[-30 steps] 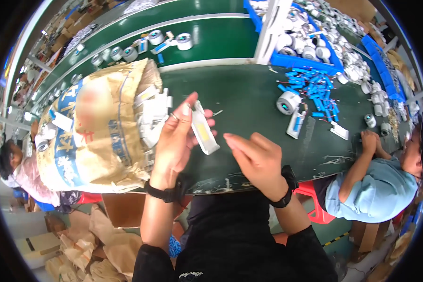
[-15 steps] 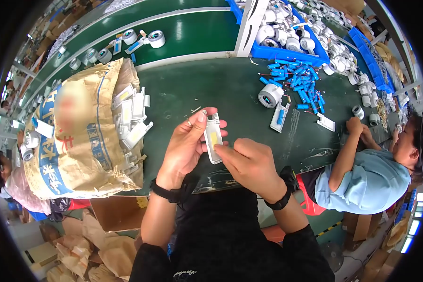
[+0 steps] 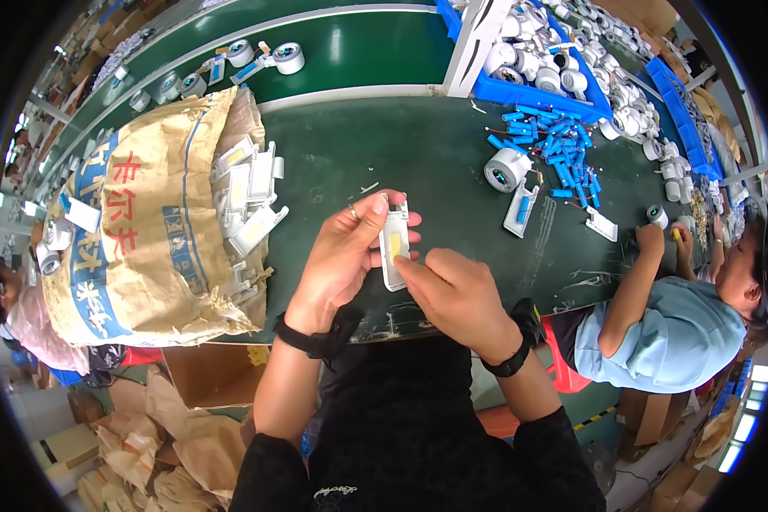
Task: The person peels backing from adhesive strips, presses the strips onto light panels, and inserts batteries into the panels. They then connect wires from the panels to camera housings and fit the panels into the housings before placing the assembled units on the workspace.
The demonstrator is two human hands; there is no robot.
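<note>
A white plastic lamp panel with a yellow strip is held upright in front of me, just above the table. My left hand grips its top end between thumb and fingers. The bent fingertips of my right hand press at the panel's lower right side, by the yellow strip. Farther right, a round white lamp head stands beside a white panel with a blue battery in it. Another white panel lies to the right. Several blue batteries with wires are heaped behind them.
A big tan woven sack, with white panels spilling from its mouth, fills the table's left. Blue crates of white lamp heads stand at back right. Behind a ledge, a green conveyor carries several lamps. A person in light blue sits at right.
The view has shifted slightly, so the table items appear a little to the right. Both hands keep their hold on the panel. The person at right has moved their hands apart.
</note>
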